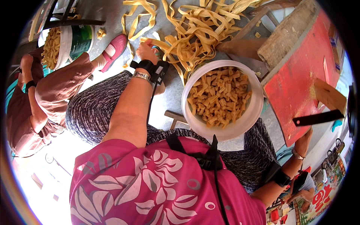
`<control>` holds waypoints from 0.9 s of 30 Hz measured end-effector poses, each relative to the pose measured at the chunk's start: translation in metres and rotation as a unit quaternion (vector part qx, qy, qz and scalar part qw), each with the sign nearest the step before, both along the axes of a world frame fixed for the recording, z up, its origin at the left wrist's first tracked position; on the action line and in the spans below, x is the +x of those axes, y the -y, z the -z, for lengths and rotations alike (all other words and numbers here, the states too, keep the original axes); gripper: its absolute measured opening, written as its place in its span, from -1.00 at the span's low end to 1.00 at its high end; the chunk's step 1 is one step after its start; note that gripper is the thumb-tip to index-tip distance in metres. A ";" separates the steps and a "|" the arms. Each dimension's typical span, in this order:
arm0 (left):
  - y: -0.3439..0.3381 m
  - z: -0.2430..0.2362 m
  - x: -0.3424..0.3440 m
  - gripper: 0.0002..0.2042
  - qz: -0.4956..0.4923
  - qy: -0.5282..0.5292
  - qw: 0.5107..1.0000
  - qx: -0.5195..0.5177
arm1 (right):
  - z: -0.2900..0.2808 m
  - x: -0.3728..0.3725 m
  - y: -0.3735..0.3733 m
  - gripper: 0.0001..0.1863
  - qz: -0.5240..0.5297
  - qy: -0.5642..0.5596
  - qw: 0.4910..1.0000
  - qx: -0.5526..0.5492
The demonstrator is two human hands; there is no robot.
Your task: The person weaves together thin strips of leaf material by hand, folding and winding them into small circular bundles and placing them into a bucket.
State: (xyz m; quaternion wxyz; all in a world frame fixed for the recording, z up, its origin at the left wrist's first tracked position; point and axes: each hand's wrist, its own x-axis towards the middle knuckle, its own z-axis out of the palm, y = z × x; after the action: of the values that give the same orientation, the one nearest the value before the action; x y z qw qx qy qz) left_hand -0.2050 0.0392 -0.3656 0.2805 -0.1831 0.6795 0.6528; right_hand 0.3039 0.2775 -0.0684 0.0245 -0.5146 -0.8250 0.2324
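Note:
My left hand [147, 51] reaches to the floor at upper middle, fingers closed on a yellow strip [150, 41] beside a loose tangled pile of long strips [195, 26]. A white bucket [189, 123] holding many short knotted yellow pieces [217, 93] sits between my knees. To its right is a tilted red board [290, 86] with a worn wooden bar [279, 37] along it and a black blade [318, 118] with a hole lying across it. My right hand [303, 142] is at the board's lower edge, its fingers largely hidden.
At left, a co-worker [45, 101] in brown sits with a pink shoe [114, 50] near the strips, beside another bucket [80, 43] of yellow pieces. Another person [305, 193] appears at lower right. A wooden bar [176, 117] shows below the bucket.

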 end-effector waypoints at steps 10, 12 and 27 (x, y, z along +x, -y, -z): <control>-0.028 -0.125 -0.009 -0.77 -0.063 0.001 0.964 0.259 | -0.007 -0.019 0.011 -0.46 0.115 -0.147 0.971 -0.150; -0.032 -0.156 0.007 -0.72 -0.040 0.015 0.962 0.268 | -0.024 -0.021 0.019 -0.55 0.155 -0.136 0.969 -0.139; 0.035 -0.325 0.095 -0.72 0.219 -0.037 0.858 0.463 | -0.070 -0.137 0.168 -0.83 -0.110 -0.261 0.934 -0.215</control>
State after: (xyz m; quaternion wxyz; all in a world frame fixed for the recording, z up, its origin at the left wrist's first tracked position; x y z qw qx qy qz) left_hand -0.1096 0.0037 -0.0409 0.4429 0.1458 0.3311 0.8203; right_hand 0.1671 0.1098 0.0012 0.1022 -0.3346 -0.7710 0.5321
